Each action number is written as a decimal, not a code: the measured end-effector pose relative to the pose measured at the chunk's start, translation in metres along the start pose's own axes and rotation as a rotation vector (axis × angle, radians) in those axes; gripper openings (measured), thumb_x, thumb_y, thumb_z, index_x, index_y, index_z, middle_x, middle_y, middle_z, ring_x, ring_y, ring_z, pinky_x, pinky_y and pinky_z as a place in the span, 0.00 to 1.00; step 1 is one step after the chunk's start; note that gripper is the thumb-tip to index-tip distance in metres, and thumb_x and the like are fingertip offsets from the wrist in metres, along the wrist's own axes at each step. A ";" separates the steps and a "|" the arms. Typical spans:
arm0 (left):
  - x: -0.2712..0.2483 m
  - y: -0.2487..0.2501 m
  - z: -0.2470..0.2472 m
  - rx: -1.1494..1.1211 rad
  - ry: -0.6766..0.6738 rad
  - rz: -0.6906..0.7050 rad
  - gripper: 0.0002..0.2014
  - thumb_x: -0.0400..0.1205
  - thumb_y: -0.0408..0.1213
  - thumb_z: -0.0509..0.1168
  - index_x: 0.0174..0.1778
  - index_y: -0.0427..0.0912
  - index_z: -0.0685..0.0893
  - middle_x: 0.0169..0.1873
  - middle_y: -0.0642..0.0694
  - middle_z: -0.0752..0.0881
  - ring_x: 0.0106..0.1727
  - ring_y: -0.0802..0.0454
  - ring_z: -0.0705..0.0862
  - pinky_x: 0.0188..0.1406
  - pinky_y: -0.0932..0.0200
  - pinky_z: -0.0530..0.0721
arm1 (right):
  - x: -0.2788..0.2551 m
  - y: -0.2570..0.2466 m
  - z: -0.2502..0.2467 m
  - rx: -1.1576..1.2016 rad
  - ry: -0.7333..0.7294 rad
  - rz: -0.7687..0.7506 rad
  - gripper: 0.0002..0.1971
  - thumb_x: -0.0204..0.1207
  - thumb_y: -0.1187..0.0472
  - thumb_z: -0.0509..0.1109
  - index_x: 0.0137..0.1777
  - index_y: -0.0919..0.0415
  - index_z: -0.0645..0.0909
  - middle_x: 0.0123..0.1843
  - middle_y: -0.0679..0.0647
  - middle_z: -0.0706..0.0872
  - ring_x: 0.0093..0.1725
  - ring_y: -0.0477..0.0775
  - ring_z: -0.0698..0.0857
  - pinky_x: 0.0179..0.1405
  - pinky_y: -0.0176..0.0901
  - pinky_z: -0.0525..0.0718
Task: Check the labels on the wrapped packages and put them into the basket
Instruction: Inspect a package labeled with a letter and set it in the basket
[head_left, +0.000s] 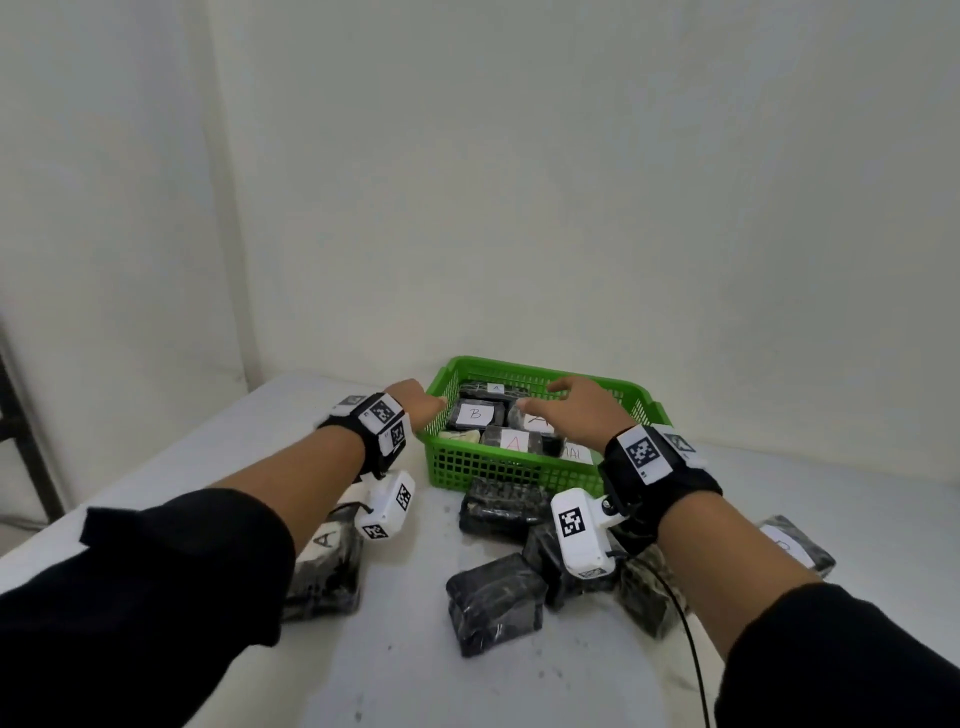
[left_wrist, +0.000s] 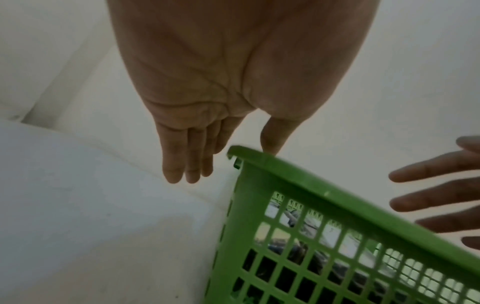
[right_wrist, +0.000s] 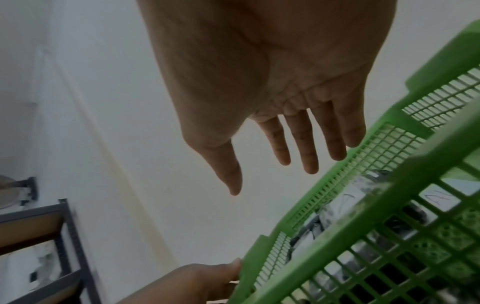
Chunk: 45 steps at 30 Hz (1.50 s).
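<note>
A green slatted basket (head_left: 524, 470) stands at the back of the table and holds several black wrapped packages, among them one labelled B (head_left: 475, 414) and one labelled A (head_left: 511, 443). My left hand (head_left: 418, 404) is at the basket's left rim (left_wrist: 298, 174). Its fingers (left_wrist: 187, 160) are straight beside the corner and the thumb touches the rim. My right hand (head_left: 574, 402) hovers over the basket with fingers (right_wrist: 306, 144) spread, holding nothing. More packages lie on the table: one labelled A (head_left: 324, 566), one with no label showing (head_left: 496, 603) and one against the basket's front (head_left: 501, 506).
Another labelled package (head_left: 795, 543) lies at the right by my right forearm. The white table (head_left: 415, 649) meets white walls behind the basket. A dark metal shelf (right_wrist: 52, 236) stands off to the left. A black cable (head_left: 693, 649) trails from the right wrist camera.
</note>
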<state>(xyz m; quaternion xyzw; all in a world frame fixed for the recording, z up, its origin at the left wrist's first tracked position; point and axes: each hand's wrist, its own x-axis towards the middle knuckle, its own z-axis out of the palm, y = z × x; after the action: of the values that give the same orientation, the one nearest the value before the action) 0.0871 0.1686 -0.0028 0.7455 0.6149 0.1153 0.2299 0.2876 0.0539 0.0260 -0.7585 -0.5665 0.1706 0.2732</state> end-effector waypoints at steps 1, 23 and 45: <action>-0.004 -0.002 -0.003 0.017 0.001 0.005 0.27 0.87 0.53 0.57 0.70 0.32 0.77 0.70 0.33 0.80 0.60 0.40 0.81 0.48 0.58 0.72 | -0.008 -0.004 -0.001 0.011 -0.005 -0.028 0.38 0.77 0.34 0.74 0.81 0.55 0.75 0.75 0.57 0.84 0.72 0.60 0.84 0.74 0.56 0.80; -0.161 -0.093 -0.021 0.237 -0.064 -0.019 0.33 0.82 0.63 0.61 0.70 0.37 0.79 0.68 0.38 0.82 0.68 0.43 0.81 0.66 0.53 0.78 | -0.098 -0.088 0.094 -0.258 -0.415 -0.446 0.43 0.79 0.64 0.74 0.91 0.51 0.56 0.86 0.55 0.71 0.78 0.57 0.78 0.68 0.45 0.80; -0.171 -0.121 -0.009 0.192 -0.089 -0.004 0.23 0.64 0.58 0.77 0.45 0.44 0.90 0.38 0.48 0.90 0.38 0.50 0.86 0.35 0.56 0.83 | -0.063 -0.088 0.149 -0.292 -0.486 -0.468 0.43 0.68 0.54 0.87 0.83 0.53 0.74 0.75 0.54 0.82 0.73 0.57 0.81 0.64 0.40 0.76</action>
<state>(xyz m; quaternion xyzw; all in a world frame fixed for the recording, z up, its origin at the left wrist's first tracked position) -0.0585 0.0212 -0.0345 0.7673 0.6137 0.0221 0.1849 0.1166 0.0449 -0.0422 -0.5766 -0.7915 0.1961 0.0513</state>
